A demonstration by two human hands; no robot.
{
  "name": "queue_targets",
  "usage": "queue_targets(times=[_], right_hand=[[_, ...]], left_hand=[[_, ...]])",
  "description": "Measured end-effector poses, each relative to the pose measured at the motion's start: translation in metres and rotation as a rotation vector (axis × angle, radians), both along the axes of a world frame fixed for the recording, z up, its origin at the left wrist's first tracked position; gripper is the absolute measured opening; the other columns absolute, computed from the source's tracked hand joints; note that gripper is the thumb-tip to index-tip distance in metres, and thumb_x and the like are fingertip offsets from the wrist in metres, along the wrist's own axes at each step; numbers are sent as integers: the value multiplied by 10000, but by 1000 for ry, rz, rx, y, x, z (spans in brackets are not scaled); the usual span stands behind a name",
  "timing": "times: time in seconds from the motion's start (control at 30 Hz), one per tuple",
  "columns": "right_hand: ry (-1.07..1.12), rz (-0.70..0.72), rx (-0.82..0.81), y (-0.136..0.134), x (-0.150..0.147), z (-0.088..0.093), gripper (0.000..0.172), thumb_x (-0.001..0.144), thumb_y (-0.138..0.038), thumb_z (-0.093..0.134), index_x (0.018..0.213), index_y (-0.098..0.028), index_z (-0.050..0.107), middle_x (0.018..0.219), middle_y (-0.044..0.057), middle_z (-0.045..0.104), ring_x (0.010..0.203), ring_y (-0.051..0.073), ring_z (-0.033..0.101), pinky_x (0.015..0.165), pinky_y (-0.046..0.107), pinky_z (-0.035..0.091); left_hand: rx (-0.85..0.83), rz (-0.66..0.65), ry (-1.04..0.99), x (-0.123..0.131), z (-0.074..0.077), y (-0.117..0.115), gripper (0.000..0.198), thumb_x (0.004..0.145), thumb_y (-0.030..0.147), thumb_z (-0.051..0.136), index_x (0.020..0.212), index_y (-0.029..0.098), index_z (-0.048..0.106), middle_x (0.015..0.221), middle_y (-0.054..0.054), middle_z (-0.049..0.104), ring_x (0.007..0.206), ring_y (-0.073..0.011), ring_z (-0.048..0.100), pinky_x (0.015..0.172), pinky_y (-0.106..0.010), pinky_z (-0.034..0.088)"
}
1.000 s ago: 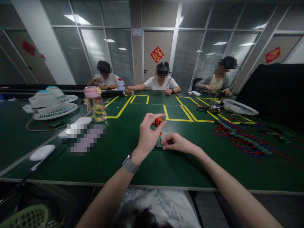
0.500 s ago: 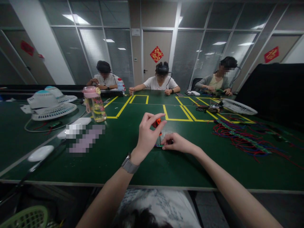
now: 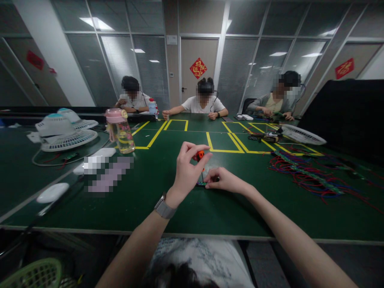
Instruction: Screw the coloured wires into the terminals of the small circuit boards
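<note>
My left hand (image 3: 189,168), with a watch on its wrist, is curled round the orange and black handle of a screwdriver (image 3: 201,155). The screwdriver stands upright, its thin dark shaft running down to a small green circuit board (image 3: 201,184) on the table. Most of the board is covered by my hands. My right hand (image 3: 220,179) rests low on the table, its fingers pinched at the board's right end. Behind the fingers is a pale, clear-looking item (image 3: 211,171) that I cannot make out.
On the green table (image 3: 144,212), a pink-lidded bottle (image 3: 121,132) and white fans (image 3: 67,134) stand left. Circuit boards with red and blue wires (image 3: 303,172) lie right, near a black screen (image 3: 354,116). Yellow tape marks rectangles ahead. Several people sit across the table.
My left fingers have shifted slightly on the screwdriver, and more of its orange handle shows. My right hand stays at the board. At the far left, a co-worker's hand has risen.
</note>
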State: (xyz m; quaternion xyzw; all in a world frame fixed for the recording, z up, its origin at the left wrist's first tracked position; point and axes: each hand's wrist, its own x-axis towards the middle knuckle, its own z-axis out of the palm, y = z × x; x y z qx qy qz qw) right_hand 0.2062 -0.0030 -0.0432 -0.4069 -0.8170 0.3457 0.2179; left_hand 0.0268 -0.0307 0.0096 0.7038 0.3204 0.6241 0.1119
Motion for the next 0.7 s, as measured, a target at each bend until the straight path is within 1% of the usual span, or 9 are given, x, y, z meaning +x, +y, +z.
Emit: queue_targets(times=[0.07,0.13,0.23,0.3,0.37,0.47,0.53,0.6,0.7], right_hand=[[-2,1,4,1,0,-1,271,714,-361,740,840,-123,722,752,37,672,676,158,596,641,267,455],[-6,7,14,1,1,-1,266,718,-362,738,838,-125,724,759,41,676,682,161,598,642,269,455],[-11,14,23,2,1,-2,260,724,-360,734,852,-134,728,752,36,676,689,163,598,647,269,456],[-11,10,19,1,1,-2,261,725,-356,733,858,-132,728,742,34,672,684,162,596,642,268,453],[-8,5,16,1,1,-1,259,721,-350,733,851,-127,727,744,36,672,676,161,592,633,267,448],[3,5,7,0,0,0,258,721,-351,731,842,-123,727,734,33,665,661,156,584,628,267,442],[10,0,-2,-1,-1,0,262,720,-355,732,838,-122,725,705,24,650,644,151,574,621,265,437],[11,-5,-5,-1,-1,1,255,715,-351,735,827,-123,722,695,19,643,636,146,567,614,261,431],[8,-3,-3,-2,-1,1,242,715,-342,733,820,-125,720,695,17,642,635,144,561,613,261,428]], left_hand=[[-24,-3,-3,-1,0,1,199,907,269,560,1029,227,712,954,-34,534,866,-130,569,805,-262,484],[-72,-94,-34,-1,-2,2,299,965,254,432,1159,241,659,1089,-56,562,985,-149,583,869,-283,483],[-149,-248,-95,0,-5,4,341,979,261,397,1267,228,577,1134,-69,617,961,-153,623,812,-276,516],[-144,-236,-88,1,-5,3,291,950,270,480,1201,220,619,1040,-59,639,903,-148,626,762,-255,517],[-94,-153,-49,1,-4,2,218,891,272,591,1085,218,676,976,-45,607,891,-146,602,759,-246,505],[-65,-82,6,1,-4,1,238,882,290,604,1100,233,678,1028,-49,544,941,-150,573,813,-263,496],[-93,-135,-1,1,-5,3,306,941,279,495,1222,250,615,1126,-64,541,1004,-157,577,866,-285,493],[-138,-233,-41,1,-7,5,365,978,251,401,1319,257,532,1186,-71,565,1010,-152,603,866,-292,506],[-141,-273,-60,2,-8,5,369,958,243,462,1320,252,530,1111,-58,618,940,-142,628,793,-264,526]])
